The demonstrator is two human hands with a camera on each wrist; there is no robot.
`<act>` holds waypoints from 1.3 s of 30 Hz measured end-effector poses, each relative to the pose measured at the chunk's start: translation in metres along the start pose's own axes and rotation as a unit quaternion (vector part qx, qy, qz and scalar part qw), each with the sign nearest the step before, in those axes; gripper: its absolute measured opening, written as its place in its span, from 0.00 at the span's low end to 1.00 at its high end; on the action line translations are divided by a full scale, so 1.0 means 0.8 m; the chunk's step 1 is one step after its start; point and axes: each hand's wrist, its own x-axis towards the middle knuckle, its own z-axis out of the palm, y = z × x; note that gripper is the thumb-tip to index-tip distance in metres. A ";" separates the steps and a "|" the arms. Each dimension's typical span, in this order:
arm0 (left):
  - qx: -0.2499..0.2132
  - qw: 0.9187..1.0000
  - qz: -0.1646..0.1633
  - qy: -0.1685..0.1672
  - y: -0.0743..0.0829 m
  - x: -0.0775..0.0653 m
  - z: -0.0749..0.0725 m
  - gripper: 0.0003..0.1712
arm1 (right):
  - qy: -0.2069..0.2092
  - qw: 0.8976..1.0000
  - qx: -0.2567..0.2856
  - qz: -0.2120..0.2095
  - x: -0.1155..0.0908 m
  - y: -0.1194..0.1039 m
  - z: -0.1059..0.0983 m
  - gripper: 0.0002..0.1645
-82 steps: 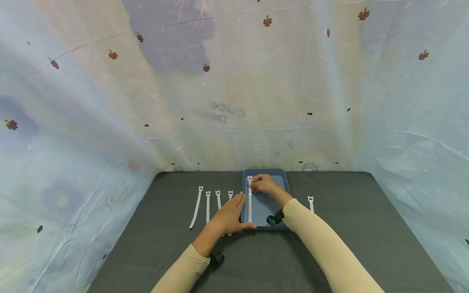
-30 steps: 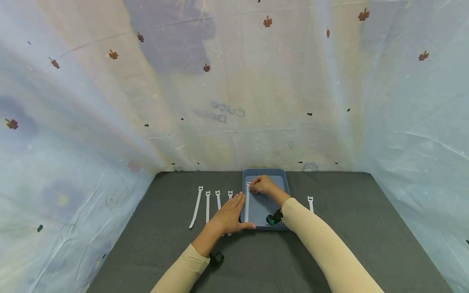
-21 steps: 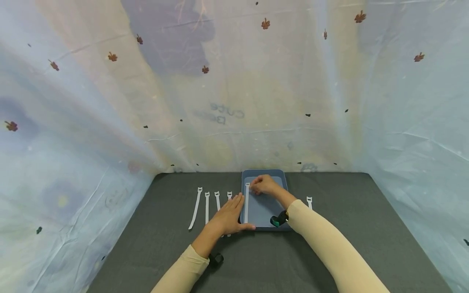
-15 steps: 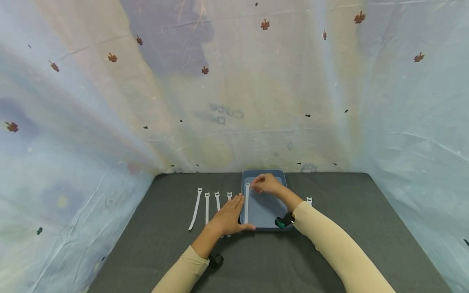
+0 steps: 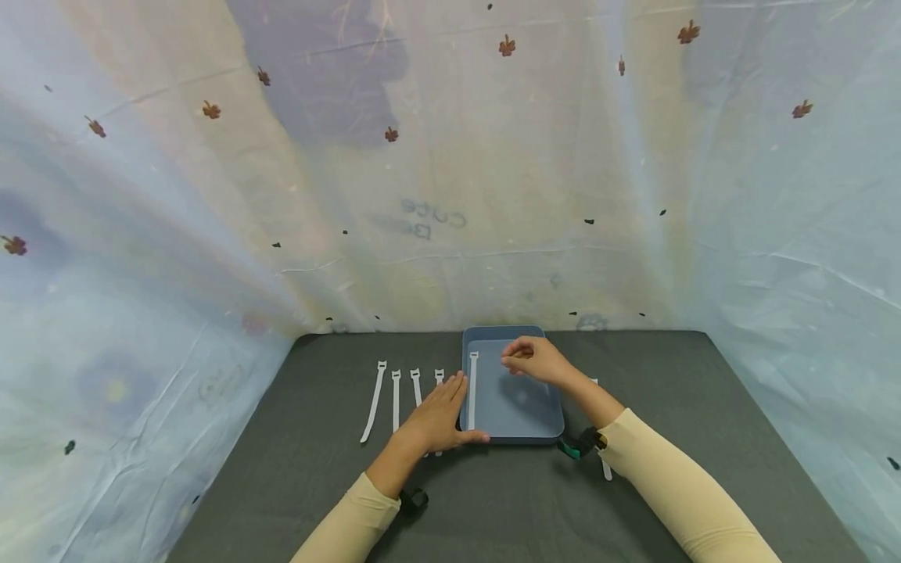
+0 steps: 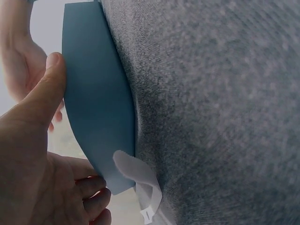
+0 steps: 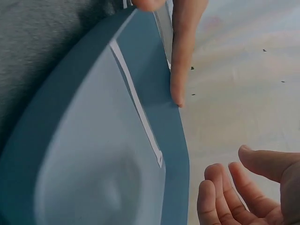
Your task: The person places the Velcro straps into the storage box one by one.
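Left side: the patterned sheet [image 5: 134, 336] hangs down past the edge of the dark grey cloth [image 5: 281, 477]. On the cloth you've got four white hook-and-loop cable ties [image 5: 374, 401] in a row, slotted heads at the far end. Leftmost slants, tail toward you. The third and fourth run partly behind your left hand [image 5: 435, 420].

That hand: fingers straight and close together along the left rim of the blue-grey tray [image 5: 524, 432], thumb angled away onto the near rim. Your left wrist view has a tie tail curling up by the tray corner; can't tell which tie.

Inside the tray, one white tie [image 5: 472, 395] lies flat along the left wall, head at the far end, beside your left fingers.

Your right hand [image 5: 540, 363] hovers over the tray, right of that tie and apart from it. Fingers loosely bent, bunched close; right wrist view shows the thumb clear of them.

Far right: another white tie [image 5: 607, 467] on the cloth, mostly behind your right forearm, tail end visible.
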 end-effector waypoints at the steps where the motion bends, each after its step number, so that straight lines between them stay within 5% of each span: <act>1: 0.001 1.000 -0.002 -0.001 0.000 0.000 0.000 0.71 | 0.002 1.000 -0.006 -0.005 -0.005 0.001 -0.002 0.12; 25: -0.011 1.000 0.012 0.004 -0.004 0.000 0.003 0.70 | 0.096 0.995 -0.039 -0.007 -0.107 0.031 -0.070 0.18; 39: -0.010 1.000 0.013 0.003 0.000 -0.003 -0.001 0.69 | 0.126 0.990 -0.042 0.045 -0.133 0.074 -0.091 0.19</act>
